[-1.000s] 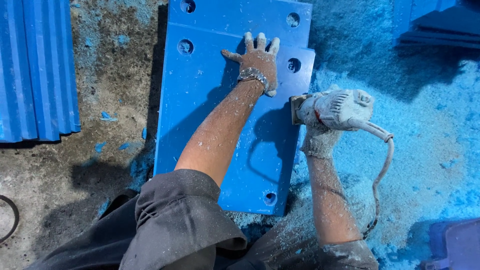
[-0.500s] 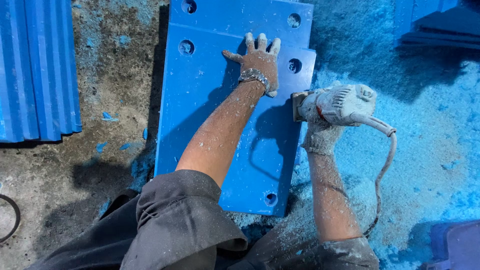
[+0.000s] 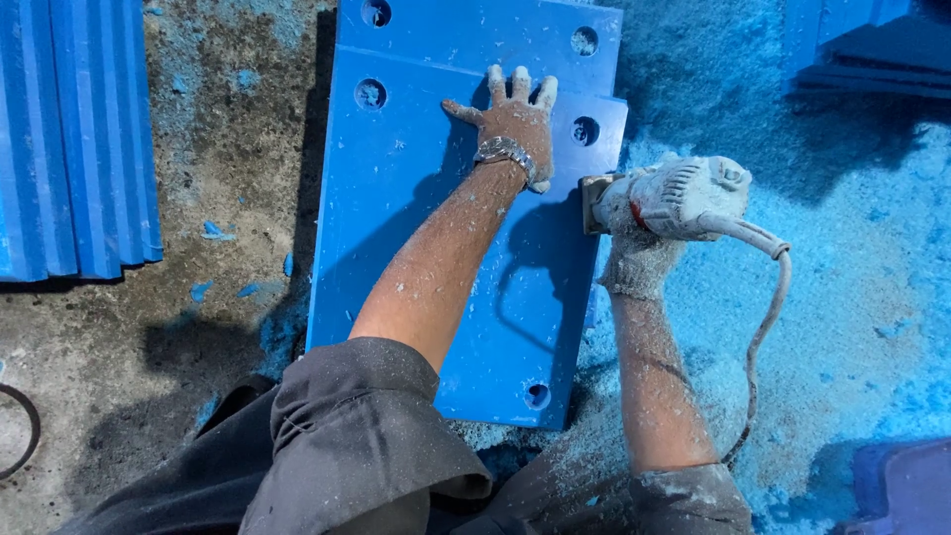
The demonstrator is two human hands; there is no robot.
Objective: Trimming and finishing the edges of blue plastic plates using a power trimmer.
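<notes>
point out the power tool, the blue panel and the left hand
power tool [image 3: 684,198], head view, on its dusty grey body
blue panel [image 3: 396,228], head view, on its bare face
left hand [image 3: 515,124], head view, on its back

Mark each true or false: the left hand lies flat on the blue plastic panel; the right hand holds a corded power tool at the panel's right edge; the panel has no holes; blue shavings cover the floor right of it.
1. The left hand lies flat on the blue plastic panel: true.
2. The right hand holds the dusty grey corded power tool at the panel's right edge: true.
3. The panel has no holes: false; several round holes show.
4. Blue shavings cover the floor on the right: true.
</notes>
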